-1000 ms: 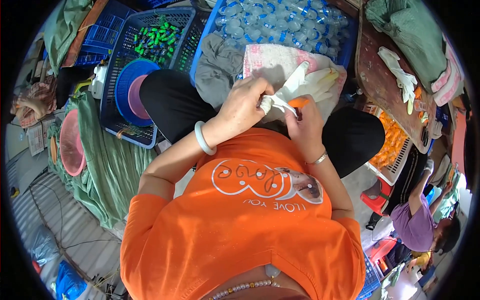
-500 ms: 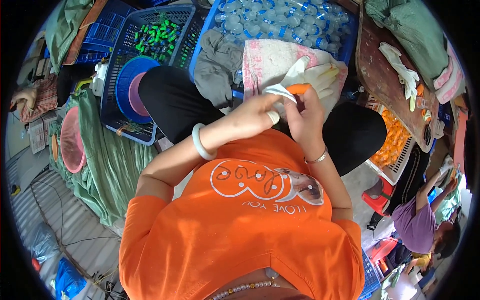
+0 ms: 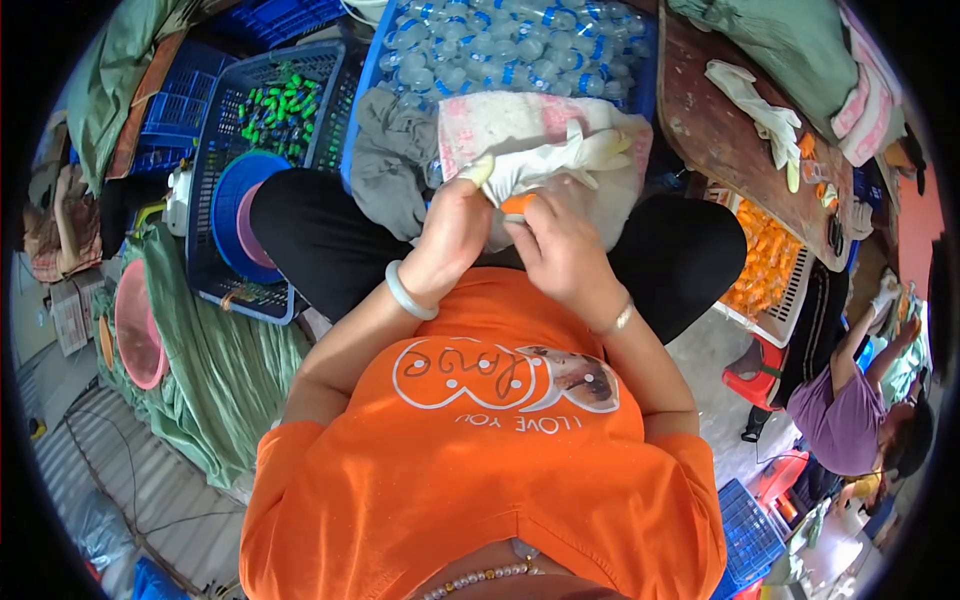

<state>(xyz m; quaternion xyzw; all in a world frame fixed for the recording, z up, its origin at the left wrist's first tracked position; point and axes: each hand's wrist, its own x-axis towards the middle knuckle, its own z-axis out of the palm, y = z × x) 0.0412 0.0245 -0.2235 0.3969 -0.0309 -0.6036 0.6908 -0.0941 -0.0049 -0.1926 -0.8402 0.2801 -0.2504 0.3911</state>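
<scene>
My left hand [image 3: 455,225], with a pale bracelet on its wrist, is raised over my lap, its fingers bent in at one end of a white glove [image 3: 535,168]. A pale yellowish tip [image 3: 481,170] shows at these fingers; whether it is a finger cover or part of the glove I cannot tell. Close on the right, my right hand [image 3: 565,245] has its fingers curled at a short orange piece [image 3: 517,204] like a finger cover, between both hands. The glove stretches over a pink-and-white towel [image 3: 470,120], its pale-tipped fingers pointing right.
Ahead stands a blue crate [image 3: 362,130] of small clear bottles with blue bands. Left are a dark blue basket [image 3: 205,250] with green-capped pieces and a blue basin [image 3: 228,200]. Right are a worn board [image 3: 690,110] with another glove, a white crate [image 3: 790,285] of orange pieces, and a co-worker [image 3: 840,430].
My hands have shifted left, and the left one has turned upward. The white strip between them no longer shows there; the glove now lies at my left fingers. The orange piece has moved left and lower.
</scene>
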